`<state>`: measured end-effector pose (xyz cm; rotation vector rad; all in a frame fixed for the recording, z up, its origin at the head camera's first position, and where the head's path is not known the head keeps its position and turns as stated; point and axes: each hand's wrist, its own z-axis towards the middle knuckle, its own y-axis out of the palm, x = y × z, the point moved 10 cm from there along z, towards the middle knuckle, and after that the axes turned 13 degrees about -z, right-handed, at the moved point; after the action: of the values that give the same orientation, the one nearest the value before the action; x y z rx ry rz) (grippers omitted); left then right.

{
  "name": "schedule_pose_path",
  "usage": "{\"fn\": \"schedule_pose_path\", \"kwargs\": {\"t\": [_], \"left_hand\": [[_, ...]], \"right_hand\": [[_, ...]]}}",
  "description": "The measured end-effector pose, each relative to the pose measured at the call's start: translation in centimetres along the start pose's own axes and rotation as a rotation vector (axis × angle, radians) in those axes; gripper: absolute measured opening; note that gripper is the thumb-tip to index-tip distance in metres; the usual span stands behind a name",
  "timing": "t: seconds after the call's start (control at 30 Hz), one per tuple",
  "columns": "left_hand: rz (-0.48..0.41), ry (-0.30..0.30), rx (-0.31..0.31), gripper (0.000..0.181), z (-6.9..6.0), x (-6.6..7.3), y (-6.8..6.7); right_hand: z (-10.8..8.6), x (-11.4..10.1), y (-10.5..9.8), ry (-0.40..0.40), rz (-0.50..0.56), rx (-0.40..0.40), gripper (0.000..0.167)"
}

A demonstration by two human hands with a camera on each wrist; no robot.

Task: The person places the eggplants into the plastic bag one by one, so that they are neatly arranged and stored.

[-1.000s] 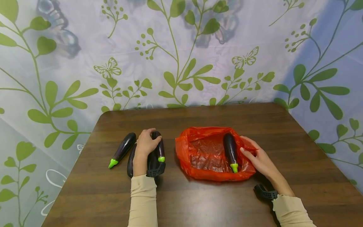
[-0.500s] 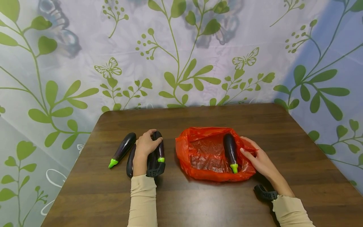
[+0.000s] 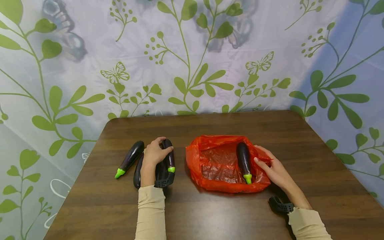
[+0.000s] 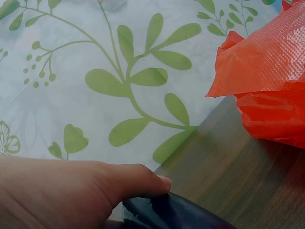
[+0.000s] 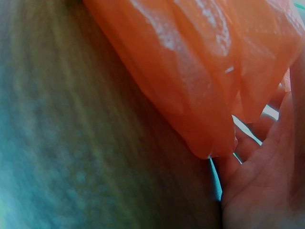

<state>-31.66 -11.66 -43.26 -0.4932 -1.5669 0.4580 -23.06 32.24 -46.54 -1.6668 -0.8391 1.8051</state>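
My left hand (image 3: 154, 154) grips a dark purple eggplant (image 3: 170, 159) by its upper end, thumb on its right side; in the left wrist view the thumb presses on the eggplant's dark skin (image 4: 167, 212). Under and beside this hand lie other eggplants (image 3: 137, 173), partly hidden by it. At the right, my right hand (image 3: 274, 168) holds the edge of an open red plastic bag (image 3: 195, 160), thumb inside and fingers outside. One eggplant (image 3: 243, 158) with a green stem lies inside the bag, near that hand. The right wrist view shows the red plastic (image 5: 190, 86) against the fingers.
Another eggplant (image 3: 130, 156) lies slanted at the left of the wooden table (image 3: 204, 213), its green stem toward the front. Behind the table's far edge hangs a cloth (image 3: 210, 100) printed with leaves and butterflies. A black band is on each wrist.
The eggplant in my left hand has shifted very slightly to the right with the fingertips. My right hand and the bag have stayed in place.
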Motion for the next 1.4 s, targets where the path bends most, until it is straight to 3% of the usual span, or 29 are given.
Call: {"fn": "schedule_pose_path", "kwargs": {"t": [0.47, 1.4], "left_hand": [[-0.14, 0.011, -0.01, 0.066, -0.4, 0.8, -0.6], [-0.176, 0.065, 0.03, 0.066, -1.1, 3.0, -2.6]], "right_hand": [[0.0, 0.0, 0.0, -0.005, 0.005, 0.003, 0.064], [0.0, 0.0, 0.0, -0.008, 0.015, -0.006, 0.064]]}}
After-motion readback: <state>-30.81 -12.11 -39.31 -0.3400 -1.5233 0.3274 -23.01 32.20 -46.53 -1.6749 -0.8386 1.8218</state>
